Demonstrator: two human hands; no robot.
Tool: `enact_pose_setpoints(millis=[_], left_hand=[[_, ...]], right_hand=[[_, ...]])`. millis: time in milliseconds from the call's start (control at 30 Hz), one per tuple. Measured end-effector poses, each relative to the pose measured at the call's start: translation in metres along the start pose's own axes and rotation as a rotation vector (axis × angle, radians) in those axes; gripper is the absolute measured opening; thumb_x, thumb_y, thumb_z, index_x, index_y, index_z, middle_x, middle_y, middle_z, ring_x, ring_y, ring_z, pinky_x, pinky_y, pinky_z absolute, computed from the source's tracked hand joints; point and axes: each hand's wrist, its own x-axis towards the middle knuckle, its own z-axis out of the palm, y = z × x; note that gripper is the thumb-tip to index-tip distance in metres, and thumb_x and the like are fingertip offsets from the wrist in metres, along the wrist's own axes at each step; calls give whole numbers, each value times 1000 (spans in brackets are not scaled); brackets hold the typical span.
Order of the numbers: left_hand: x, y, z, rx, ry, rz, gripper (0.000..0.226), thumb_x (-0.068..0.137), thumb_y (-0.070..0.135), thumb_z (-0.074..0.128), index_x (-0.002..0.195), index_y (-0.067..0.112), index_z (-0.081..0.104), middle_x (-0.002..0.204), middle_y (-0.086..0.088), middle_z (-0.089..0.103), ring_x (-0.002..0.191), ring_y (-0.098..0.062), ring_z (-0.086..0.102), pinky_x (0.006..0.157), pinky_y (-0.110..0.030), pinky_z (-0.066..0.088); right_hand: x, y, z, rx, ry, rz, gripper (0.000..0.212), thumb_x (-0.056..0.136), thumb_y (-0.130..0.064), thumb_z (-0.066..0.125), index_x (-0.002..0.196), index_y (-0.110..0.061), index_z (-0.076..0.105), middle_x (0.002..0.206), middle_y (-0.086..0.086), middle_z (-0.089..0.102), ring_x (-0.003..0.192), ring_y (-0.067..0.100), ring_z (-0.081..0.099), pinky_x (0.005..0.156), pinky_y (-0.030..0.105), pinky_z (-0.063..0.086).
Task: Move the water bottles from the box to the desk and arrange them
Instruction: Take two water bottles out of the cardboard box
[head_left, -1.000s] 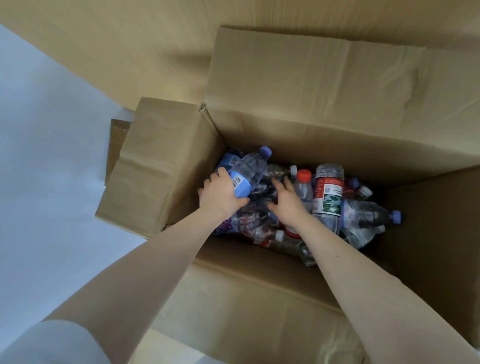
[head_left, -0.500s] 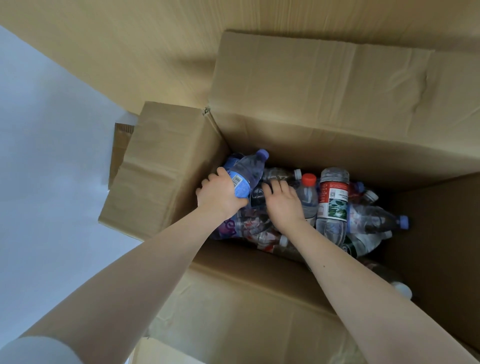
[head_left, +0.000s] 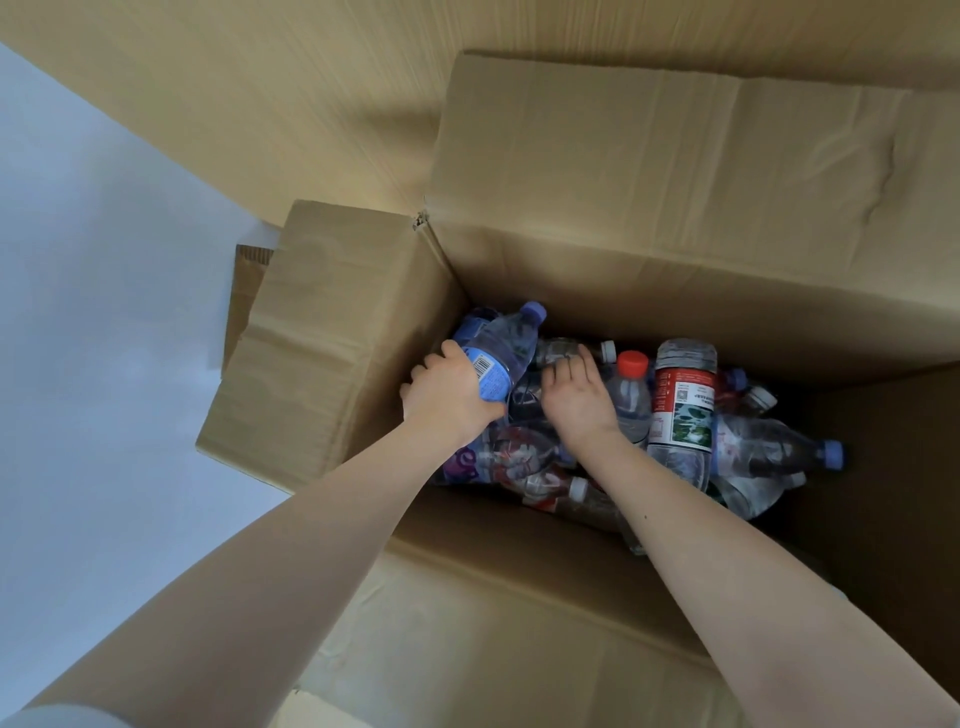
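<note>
Inside a creased cardboard box (head_left: 337, 338), a left hand (head_left: 447, 400) is gripping a clear, blue-labelled plastic bottle (head_left: 511, 345) while the right hand (head_left: 576, 400) is resting straightened fingers on the jumbled bottles (head_left: 680, 415).

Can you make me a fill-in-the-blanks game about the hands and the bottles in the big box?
1. The left hand grips a bottle with a ____ label.
2. The other bottles lie in a box made of ____.
3. Only one cap in the pile is bright ____.

Missing words: blue; cardboard; red.
</note>
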Motion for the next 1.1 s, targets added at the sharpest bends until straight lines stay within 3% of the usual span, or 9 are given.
enact_pose_setpoints(millis=[67, 233, 400, 500, 633, 700, 800, 1000, 1100], left_hand=[[0, 0, -1, -6, -7, -2, 78, 74, 50, 76, 124, 6, 35, 124, -15, 49, 114, -33, 50, 87, -42, 44], [-5, 2, -7, -15, -20, 0, 79, 74, 49, 76, 124, 4, 35, 125, -16, 49, 115, -35, 50, 89, -43, 44], [-14, 4, -15, -7, -23, 2, 82, 73, 49, 77, 126, 4, 34, 128, -17, 48, 117, -36, 49, 89, -44, 43], [-19, 6, -17, -2, -26, 0, 84, 73, 49, 77, 128, 5, 33, 130, -17, 47, 119, -36, 48, 94, -47, 43], [-27, 10, -18, 8, -32, -4, 84, 73, 50, 77, 128, 4, 33, 131, -17, 47, 121, -36, 46, 93, -47, 41], [-31, 11, -18, -11, -28, -2, 85, 73, 50, 78, 129, 4, 33, 132, -17, 47, 122, -37, 46, 91, -46, 42], [-39, 11, -19, -93, -37, 6, 84, 72, 49, 78, 127, 3, 34, 130, -17, 50, 119, -37, 49, 91, -45, 45], [-52, 16, -27, -446, -63, 14, 76, 72, 43, 80, 122, 3, 39, 115, -9, 56, 98, -27, 56, 76, -35, 44], [-59, 14, -30, -746, -81, 0, 71, 64, 32, 87, 117, 11, 45, 101, -1, 58, 93, -23, 59, 75, -34, 48]], right_hand=[[-9, 3, -8, -86, 63, -43, 26, 84, -17, 58, 106, -13, 72, 101, 2, 70, 102, 17, 64, 113, 37, 35], [-32, 4, -15, -102, 40, -51, 34, 74, -13, 72, 106, -3, 70, 97, 13, 67, 95, 29, 65, 106, 43, 42], [-50, 11, -28, 119, -126, -119, 56, 90, 4, 49, 142, 4, 28, 135, 23, 34, 115, 37, 49, 86, 41, 49], [-60, 14, -46, 172, -138, -137, 48, 96, -7, 44, 140, 0, 28, 138, 20, 33, 116, 33, 50, 88, 39, 48], [-79, 17, -71, 181, 11, -151, 41, 97, -19, 44, 135, -4, 37, 136, 15, 39, 101, 27, 63, 76, 32, 48], [-88, 19, -80, 336, 105, -150, 42, 92, -16, 54, 129, 2, 46, 128, 22, 44, 90, 35, 65, 72, 37, 49], [-102, 32, -92, 629, 158, -31, 44, 91, -15, 60, 129, 4, 49, 126, 23, 43, 98, 38, 58, 84, 39, 48], [-131, 50, -113, 804, 393, 80, 42, 88, -11, 69, 124, 6, 57, 111, 23, 51, 98, 36, 56, 87, 35, 44], [-140, 53, -127, 890, 497, 81, 32, 88, -8, 68, 117, 4, 59, 106, 12, 46, 91, 21, 49, 82, 14, 34]])
